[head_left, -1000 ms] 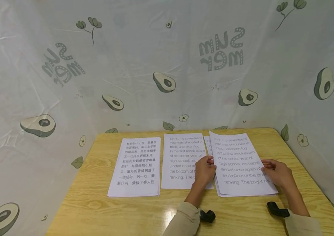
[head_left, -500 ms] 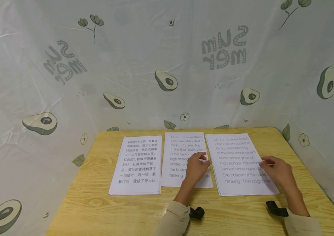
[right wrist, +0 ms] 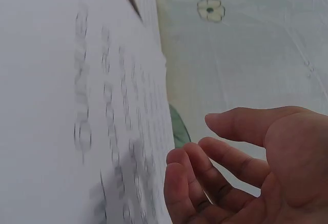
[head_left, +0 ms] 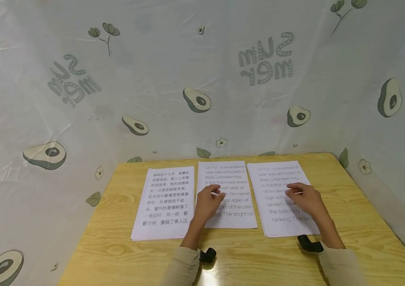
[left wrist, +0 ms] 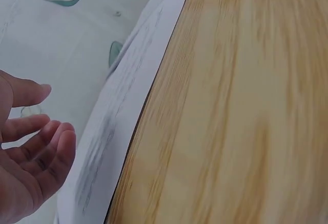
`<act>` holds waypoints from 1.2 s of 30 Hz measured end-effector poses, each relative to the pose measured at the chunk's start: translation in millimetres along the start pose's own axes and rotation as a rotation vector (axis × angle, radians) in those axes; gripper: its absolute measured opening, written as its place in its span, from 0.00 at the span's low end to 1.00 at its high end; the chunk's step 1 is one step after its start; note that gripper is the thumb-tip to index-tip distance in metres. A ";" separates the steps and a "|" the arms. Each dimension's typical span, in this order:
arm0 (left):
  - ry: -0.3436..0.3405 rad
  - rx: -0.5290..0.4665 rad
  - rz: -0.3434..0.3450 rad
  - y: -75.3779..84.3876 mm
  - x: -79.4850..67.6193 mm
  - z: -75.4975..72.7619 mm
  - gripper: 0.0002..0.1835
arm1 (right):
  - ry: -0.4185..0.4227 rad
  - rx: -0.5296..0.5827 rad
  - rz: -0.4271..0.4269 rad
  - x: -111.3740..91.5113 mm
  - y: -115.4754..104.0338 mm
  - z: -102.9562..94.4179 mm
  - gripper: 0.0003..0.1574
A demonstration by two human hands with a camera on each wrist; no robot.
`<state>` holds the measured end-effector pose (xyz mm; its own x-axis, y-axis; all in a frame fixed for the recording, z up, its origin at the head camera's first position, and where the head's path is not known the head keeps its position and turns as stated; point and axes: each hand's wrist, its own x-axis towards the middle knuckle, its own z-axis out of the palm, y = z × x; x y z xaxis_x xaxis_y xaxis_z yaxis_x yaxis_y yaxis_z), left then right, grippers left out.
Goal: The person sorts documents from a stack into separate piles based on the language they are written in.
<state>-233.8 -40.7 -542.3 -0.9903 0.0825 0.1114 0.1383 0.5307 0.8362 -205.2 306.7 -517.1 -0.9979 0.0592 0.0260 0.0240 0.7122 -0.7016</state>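
Note:
Three lots of white printed paper lie in a row on the table. My left hand [head_left: 207,201] hovers over the middle sheets [head_left: 236,186], which carry English text; its fingers bend loosely, with nothing between them and the thumb. Over the right-hand stack [head_left: 275,214], also in English, my right hand [head_left: 306,201] is held with thumb and fingers apart and holds nothing. The left-hand stack [head_left: 166,198] bears Chinese text. Up close, the left wrist view has the relaxed hand [left wrist: 36,157] beside a paper's edge, and in the right wrist view fingers [right wrist: 177,183] cast a shadow on print.
The wood-grain table [head_left: 116,258] has rounded far corners. A pale curtain [head_left: 166,71] printed with avocados encloses its back and sides. Black wrist mounts [head_left: 207,255] stick out at both cuffs. Narrow gaps of wood separate the paper lots.
A second ago both hands held the raised top sheet of the right stack. It now lies flat there. The left hand has moved left over the middle sheets; the right hand has let go and moved left.

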 end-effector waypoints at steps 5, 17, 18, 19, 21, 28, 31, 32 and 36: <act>0.039 0.002 -0.020 -17.9 1.0 -21.9 0.22 | -0.025 0.053 0.003 8.0 -17.5 22.4 0.27; 0.117 -0.030 -0.119 -43.4 1.7 -61.2 0.21 | -0.093 0.187 0.021 13.1 -48.7 60.5 0.25; 0.121 -0.035 -0.125 -44.0 2.6 -62.2 0.21 | -0.095 0.191 0.018 13.4 -51.1 62.8 0.25; 0.127 -0.036 -0.130 -44.7 3.6 -63.1 0.20 | -0.098 0.194 0.017 13.4 -53.6 65.1 0.25; 0.128 -0.036 -0.137 -45.8 4.8 -64.4 0.21 | -0.098 0.186 0.011 14.3 -57.1 70.2 0.24; 0.117 -0.020 -0.136 -48.2 8.8 -63.0 0.21 | -0.095 0.143 -0.012 16.1 -63.9 79.2 0.26; 0.110 -0.014 -0.131 -49.4 9.0 -62.1 0.21 | -0.091 0.130 -0.014 16.0 -64.8 79.9 0.26; 0.107 -0.012 -0.131 -49.6 8.8 -62.0 0.21 | -0.090 0.127 -0.007 15.6 -65.4 80.0 0.26; 0.102 0.000 -0.135 -50.6 7.7 -61.0 0.20 | -0.092 0.105 0.003 13.0 -66.9 78.7 0.25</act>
<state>-249.1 -118.4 -551.0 -0.9958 -0.0750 0.0521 0.0043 0.5311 0.8473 -224.5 204.8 -525.8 -0.9993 -0.0069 -0.0380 0.0250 0.6346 -0.7724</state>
